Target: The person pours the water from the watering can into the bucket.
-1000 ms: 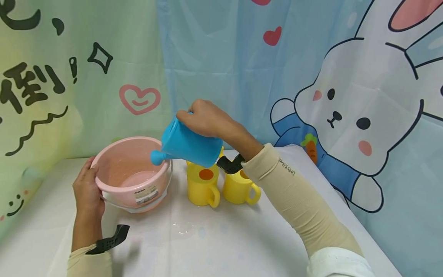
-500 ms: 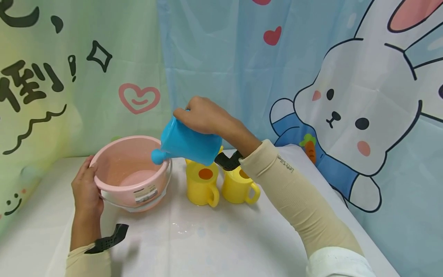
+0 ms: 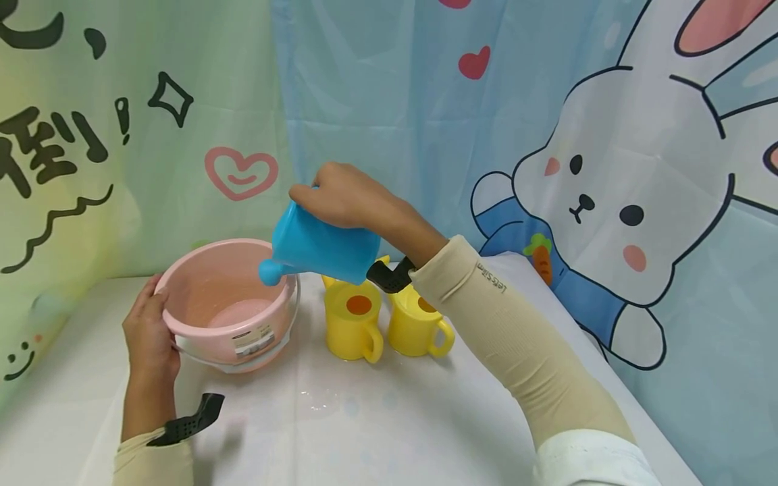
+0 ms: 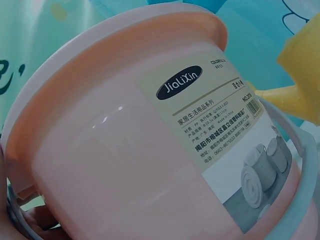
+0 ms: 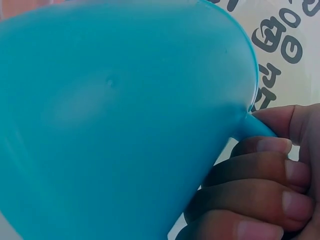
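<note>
A blue watering can (image 3: pixel 325 246) is tipped to the left, its round spout end over the right rim of a pink bucket (image 3: pixel 219 331). My right hand (image 3: pixel 349 196) grips the can's handle from above; in the right wrist view the fingers (image 5: pixel 250 167) curl round that handle. On the bucket's left side my left hand (image 3: pixel 148 331) holds the rim, thumb on the rim and the other fingers mostly hidden behind the wall. The bucket leans slightly and bears a printed label (image 4: pixel 210 125). I cannot make out any water leaving the spout.
Two yellow watering cans, a left one (image 3: pixel 351 324) and a right one (image 3: pixel 416 324), stand right of the bucket, below the blue can. Small wet drops (image 3: pixel 317 399) lie on the white table (image 3: pixel 365 439). A printed curtain (image 3: pixel 377 101) hangs behind.
My right hand and the blue watering can have shifted slightly left and up, over the bucket's rim. My left hand and the bucket stay nearly the same.
</note>
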{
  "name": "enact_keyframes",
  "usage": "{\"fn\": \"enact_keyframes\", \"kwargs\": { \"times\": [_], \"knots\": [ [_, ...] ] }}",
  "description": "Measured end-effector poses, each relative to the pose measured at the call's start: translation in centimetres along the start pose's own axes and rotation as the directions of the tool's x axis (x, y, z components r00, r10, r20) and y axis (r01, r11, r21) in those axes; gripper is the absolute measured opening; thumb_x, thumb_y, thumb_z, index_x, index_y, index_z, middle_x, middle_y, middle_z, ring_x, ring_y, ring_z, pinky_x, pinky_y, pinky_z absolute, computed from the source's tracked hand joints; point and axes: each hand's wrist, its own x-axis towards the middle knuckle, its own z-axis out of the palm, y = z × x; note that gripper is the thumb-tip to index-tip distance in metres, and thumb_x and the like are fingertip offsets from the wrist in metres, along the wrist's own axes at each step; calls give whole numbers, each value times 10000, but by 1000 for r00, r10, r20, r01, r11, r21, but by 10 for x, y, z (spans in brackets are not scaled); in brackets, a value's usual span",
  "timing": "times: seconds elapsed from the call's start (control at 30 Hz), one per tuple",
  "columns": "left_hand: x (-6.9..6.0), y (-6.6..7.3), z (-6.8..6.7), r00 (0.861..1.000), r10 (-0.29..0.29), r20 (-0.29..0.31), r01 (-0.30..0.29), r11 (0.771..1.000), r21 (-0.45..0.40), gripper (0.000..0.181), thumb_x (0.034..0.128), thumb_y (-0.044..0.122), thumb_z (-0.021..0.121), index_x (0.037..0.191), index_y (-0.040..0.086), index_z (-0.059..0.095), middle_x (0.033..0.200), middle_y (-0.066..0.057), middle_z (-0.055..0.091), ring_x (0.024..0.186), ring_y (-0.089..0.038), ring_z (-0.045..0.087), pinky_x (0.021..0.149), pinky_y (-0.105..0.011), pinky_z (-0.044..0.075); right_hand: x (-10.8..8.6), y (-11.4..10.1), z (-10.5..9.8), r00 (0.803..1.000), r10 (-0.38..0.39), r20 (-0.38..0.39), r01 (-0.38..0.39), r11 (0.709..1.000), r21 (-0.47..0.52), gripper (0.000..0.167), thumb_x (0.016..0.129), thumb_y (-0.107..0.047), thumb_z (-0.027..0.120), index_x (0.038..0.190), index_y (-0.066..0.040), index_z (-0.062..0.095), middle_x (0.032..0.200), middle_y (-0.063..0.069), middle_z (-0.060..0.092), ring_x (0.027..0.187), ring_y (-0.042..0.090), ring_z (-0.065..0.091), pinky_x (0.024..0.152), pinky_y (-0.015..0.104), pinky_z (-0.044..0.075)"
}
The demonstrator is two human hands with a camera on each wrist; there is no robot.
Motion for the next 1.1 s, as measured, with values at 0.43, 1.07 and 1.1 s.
{"fn": "enact_keyframes", "kwargs": {
  "times": [0.43, 1.07, 1.1],
  "knots": [
    [1, 1, 2, 1000, -3, -3, 3, 1000, -1, 457, 1025, 237, 487, 1477, 200, 433, 1532, -15, 348, 1340, -185, 408, 988, -228, 407, 5, -10, -2, 1000, 6, 5, -6, 1000, -21, 450, 986, -446, 448, 677, -127, 374, 606, 14, 272, 502, 138, 264, 483, 267, 251],
    [0, -1, 2, 1000, -2, -6, 3, 1000, 30, 453, 1031, 254, 475, 1480, 212, 428, 1532, -12, 350, 1349, -192, 402, 1002, -252, 396, 5, -18, -4, 1000, 1, 3, -1, 998, -57, 461, 985, -472, 448, 684, -133, 366, 616, 10, 255, 502, 135, 256, 483, 263, 237],
    [0, -1, 2, 1000, -3, -7, 3, 999, 32, 453, 1031, 254, 475, 1479, 214, 429, 1531, -10, 351, 1348, -192, 403, 1000, -251, 398, 5, -18, -4, 1000, 1, 4, -1, 998, -58, 462, 985, -476, 449, 684, -134, 366, 616, 10, 254, 502, 135, 256, 482, 263, 235]
  ]
}}
